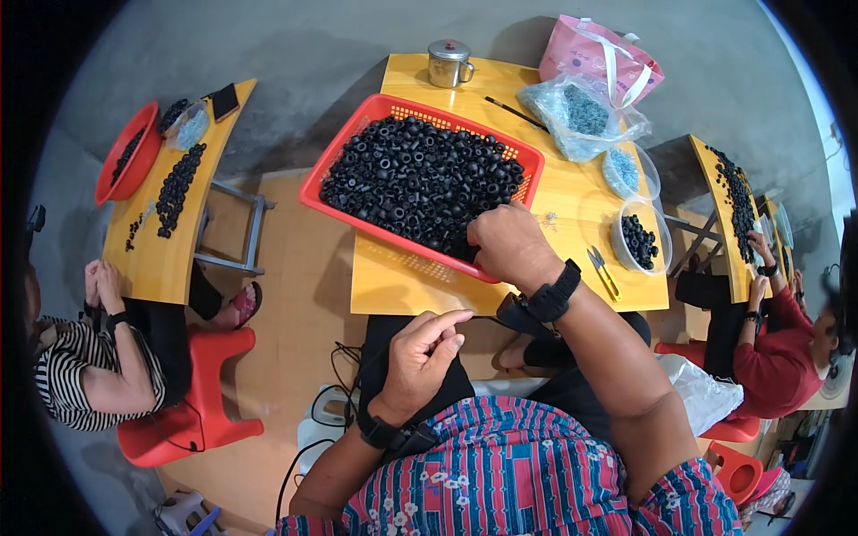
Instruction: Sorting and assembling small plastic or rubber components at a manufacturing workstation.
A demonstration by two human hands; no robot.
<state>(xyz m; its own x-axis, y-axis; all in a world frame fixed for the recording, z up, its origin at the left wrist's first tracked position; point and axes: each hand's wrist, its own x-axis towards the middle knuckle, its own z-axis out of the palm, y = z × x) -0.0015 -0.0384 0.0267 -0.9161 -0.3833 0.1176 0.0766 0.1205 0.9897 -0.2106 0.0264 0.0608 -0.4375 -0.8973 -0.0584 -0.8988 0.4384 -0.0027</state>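
A red plastic basket (315,189) sits on the yellow table, heaped with small black ring-like pieces (420,174), hollow in the middle. My right hand (514,243) reaches over the basket's near right corner. Its fingers are curled down among the black pieces, and the fingertips are hidden. Short of the table's near edge, above my lap, hovers my left hand (424,362). Its index finger stretches to the right, the thumb stands a little apart from it, and the other fingers are loosely bent. No object shows in it. Dark bands circle both wrists.
Right of the basket are yellow-handled snips (605,275), a clear tub of black pieces (639,241), a tub of bluish pieces (623,171) and a plastic bag (581,112). Behind stand a metal mug (449,64) and pink bag (597,58). People sit at side tables.
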